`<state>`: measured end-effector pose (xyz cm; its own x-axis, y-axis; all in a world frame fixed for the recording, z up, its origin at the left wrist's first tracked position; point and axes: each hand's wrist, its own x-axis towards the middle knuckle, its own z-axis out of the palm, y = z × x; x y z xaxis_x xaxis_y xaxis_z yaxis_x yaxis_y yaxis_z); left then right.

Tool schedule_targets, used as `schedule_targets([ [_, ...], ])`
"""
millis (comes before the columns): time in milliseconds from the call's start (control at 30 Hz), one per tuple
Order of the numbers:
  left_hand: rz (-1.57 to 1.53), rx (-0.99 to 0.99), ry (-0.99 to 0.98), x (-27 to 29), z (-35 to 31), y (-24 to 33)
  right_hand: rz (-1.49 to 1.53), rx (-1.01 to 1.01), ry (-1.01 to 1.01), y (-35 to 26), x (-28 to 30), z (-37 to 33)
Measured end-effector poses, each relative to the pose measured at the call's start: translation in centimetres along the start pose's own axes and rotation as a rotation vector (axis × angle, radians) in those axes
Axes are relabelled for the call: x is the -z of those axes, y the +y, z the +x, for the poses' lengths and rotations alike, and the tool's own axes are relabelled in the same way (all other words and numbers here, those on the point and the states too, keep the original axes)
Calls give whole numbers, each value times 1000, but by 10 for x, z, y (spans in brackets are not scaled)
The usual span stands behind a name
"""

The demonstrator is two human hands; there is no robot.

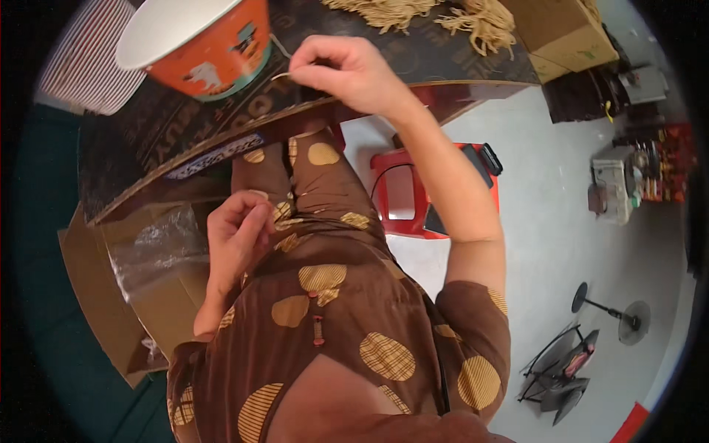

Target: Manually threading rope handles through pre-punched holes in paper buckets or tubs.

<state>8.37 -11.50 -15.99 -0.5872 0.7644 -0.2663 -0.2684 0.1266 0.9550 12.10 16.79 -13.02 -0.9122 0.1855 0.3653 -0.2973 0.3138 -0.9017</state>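
Note:
My right hand [347, 74] is over the table's near edge, thumb and forefinger pinched on a thin pale strand [281, 75]. Just left of it stands a large round paper tub [214, 66], orange with a teal base and a white inside; its bottom is out of sight. Lower down, my left hand [240, 229] hovers over my lap with thumb and fingers drawn together. What it holds, if anything, I cannot make out. At the table's far side lie bundles of tan, stringy strands [484, 26].
Nested white containers [92, 55] lean at the dark printed tabletop's [413, 59] left end. An open cardboard box [96, 288] with clear plastic sits below on the left. Another carton [569, 37] is at far right. A red stool [399, 196] holds dark devices; a fan [634, 322] stands beyond.

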Motion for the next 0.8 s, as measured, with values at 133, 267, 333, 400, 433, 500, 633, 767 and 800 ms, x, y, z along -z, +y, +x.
schedule_targets([
  [133,-29,-35,-40,2,-5,-13,53,-32,-48,2,3,-2],
  [267,-54,-14,-8,4,-12,-19,26,-47,-8,0,2,2],
  [333,-28,-8,-9,5,-13,-22,61,-59,-2,-5,2,4],
  [400,52,2,-2,3,-15,-20,66,-13,10,-3,1,5],
  [433,55,5,-12,3,-15,-21,21,-24,25,-3,0,5],
  [500,97,2,-26,5,-14,-24,25,-15,31,-2,0,4],
  [633,84,18,-43,3,-12,-28,24,29,30,1,-2,2],
  [767,109,42,-67,-2,-8,-26,-71,121,63,0,-2,2],
  [800,103,30,-80,-4,-5,-24,-76,132,70,-2,-1,4],
])
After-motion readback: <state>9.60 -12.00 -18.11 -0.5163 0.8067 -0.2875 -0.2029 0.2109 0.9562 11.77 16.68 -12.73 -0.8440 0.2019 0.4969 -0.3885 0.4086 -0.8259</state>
